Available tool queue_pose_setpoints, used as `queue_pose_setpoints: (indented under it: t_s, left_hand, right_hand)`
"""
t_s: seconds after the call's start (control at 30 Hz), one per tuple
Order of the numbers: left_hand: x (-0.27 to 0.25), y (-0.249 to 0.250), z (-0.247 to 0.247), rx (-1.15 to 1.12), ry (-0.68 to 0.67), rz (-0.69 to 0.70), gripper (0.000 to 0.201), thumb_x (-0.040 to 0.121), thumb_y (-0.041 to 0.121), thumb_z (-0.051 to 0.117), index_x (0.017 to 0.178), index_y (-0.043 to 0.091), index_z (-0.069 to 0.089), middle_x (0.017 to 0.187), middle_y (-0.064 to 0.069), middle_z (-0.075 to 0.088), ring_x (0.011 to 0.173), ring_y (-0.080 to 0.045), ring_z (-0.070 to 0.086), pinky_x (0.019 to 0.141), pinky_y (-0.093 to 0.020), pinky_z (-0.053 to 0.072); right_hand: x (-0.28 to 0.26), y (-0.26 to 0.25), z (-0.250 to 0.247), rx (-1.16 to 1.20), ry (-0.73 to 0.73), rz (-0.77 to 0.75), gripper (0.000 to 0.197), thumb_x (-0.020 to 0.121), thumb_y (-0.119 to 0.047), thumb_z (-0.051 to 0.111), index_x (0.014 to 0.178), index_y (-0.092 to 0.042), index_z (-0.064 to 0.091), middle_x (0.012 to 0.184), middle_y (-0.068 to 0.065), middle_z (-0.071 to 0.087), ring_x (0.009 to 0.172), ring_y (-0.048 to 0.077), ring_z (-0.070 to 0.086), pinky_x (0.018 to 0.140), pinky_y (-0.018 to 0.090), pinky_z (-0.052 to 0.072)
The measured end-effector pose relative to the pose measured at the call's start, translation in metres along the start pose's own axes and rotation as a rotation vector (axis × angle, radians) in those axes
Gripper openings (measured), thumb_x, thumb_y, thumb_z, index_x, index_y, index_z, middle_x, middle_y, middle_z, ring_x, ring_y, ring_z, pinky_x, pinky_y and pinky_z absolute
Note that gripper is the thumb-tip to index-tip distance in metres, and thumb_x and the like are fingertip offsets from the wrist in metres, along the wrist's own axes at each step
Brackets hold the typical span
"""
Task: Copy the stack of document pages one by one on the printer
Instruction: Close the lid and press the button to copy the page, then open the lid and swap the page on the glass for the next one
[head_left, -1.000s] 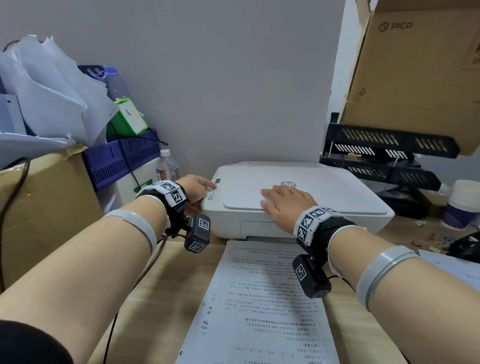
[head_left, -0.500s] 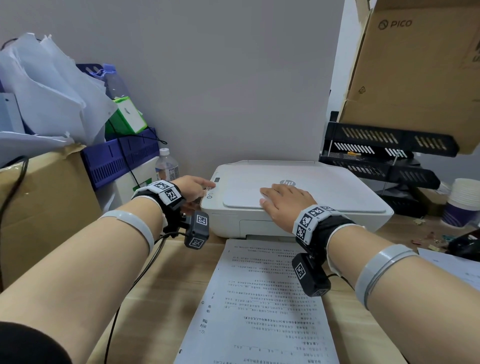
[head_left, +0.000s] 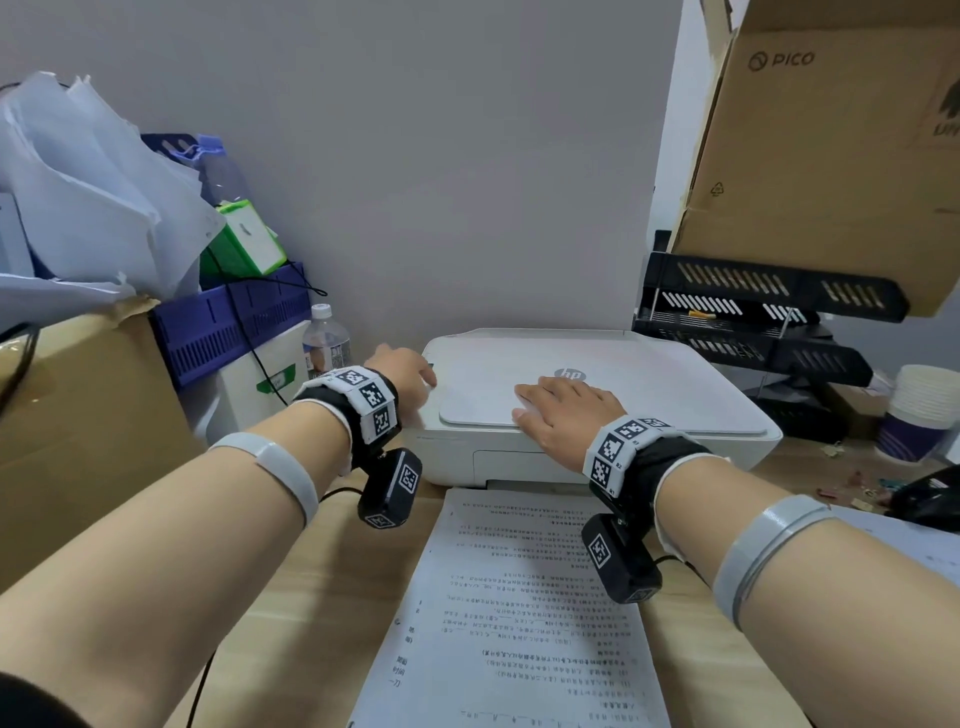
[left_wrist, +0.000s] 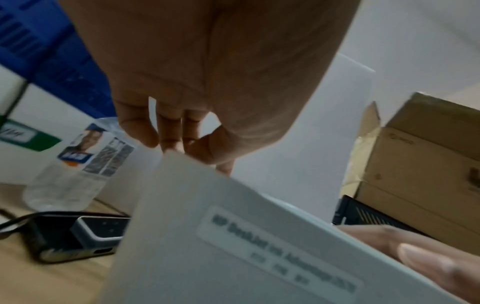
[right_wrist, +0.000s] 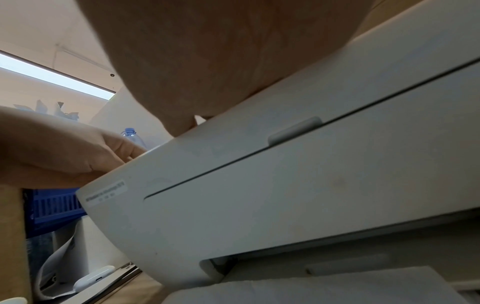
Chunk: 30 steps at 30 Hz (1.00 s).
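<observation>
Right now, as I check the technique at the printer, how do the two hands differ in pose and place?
The right hand lies flat, palm down, on the printer lid; the left hand has curled fingers at the printer's left edge. The right hand is near the lid's front middle, the left at its corner. Both touch the printer and hold nothing.

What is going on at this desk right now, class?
A person is copying papers on a white printer. The lid is closed. The right hand lies flat on the lid, fingers straight. The left hand reaches to the printer's left front corner, where its fingertips touch the top edge. A printed page lies on the desk in front of the printer.
</observation>
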<state>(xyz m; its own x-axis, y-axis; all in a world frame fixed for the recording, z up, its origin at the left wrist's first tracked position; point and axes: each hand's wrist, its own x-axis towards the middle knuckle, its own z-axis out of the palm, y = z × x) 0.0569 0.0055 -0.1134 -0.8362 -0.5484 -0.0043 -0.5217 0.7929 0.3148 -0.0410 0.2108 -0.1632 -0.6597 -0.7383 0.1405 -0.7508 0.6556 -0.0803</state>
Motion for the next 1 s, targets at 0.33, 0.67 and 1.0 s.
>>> queue_pose_setpoints:
  t_s: [0.33,0.67,1.0]
  left_hand:
    - [-0.002,0.03,-0.001,-0.4,-0.077,-0.017,0.025,0.088,0.015,0.061,0.111,0.006,0.066,0.111,-0.011,0.066,0.086,-0.027,0.062,0.083,-0.039,0.056]
    - [0.004,0.023,-0.032,-1.246,-0.14,-0.243,0.013,0.088,0.014,0.061,0.098,0.008,0.057,0.106,-0.014,0.051,0.085,-0.025,0.053,0.067,-0.032,0.052]
    - [0.055,0.056,-0.073,-1.674,0.229,0.092,0.013,0.093,0.007,0.05,0.099,0.005,0.061,0.094,-0.015,0.065,0.087,-0.023,0.065,0.085,-0.028,0.057]
  right_hand:
    - [0.005,0.001,-0.023,-0.03,-0.096,-0.022,0.071,0.09,-0.073,0.037,0.148,-0.032,0.036,0.154,0.001,0.036,0.142,0.025,0.031,0.111,0.048,0.031]
    - [0.013,0.011,-0.08,0.003,0.065,-0.127,0.042,0.089,-0.045,0.06,0.128,-0.028,0.055,0.12,-0.008,0.061,0.108,0.016,0.059,0.092,0.036,0.049]
    - [0.029,0.027,-0.103,-0.037,0.741,-0.217,0.028,0.078,-0.02,0.064,0.105,-0.017,0.06,0.102,0.004,0.057,0.101,0.029,0.051,0.085,0.043,0.044]
